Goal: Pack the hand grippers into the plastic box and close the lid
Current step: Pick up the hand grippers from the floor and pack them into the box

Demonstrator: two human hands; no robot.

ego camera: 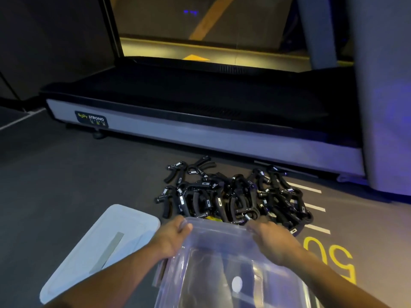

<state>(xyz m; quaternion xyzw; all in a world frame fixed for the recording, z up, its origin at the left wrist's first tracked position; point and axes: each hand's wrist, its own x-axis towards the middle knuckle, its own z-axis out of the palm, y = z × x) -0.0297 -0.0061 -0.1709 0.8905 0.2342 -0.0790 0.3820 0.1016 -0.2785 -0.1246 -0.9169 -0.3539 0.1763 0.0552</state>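
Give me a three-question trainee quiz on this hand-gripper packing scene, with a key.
1. True or false: the lid is on the plastic box.
2. Where are the hand grippers? A) inside the box B) piled on the floor beyond the box C) on the treadmill
3. What do the left hand and right hand both grip?

Key:
1. False; it lies on the floor, left of the box.
2. B
3. The box's far rim.

Dark grey floor (66,174), white lines and yellow markings at right. On it: heap of black hand grippers (233,196), white lid (100,247) lying flat at left, treadmill (200,121) behind heap.
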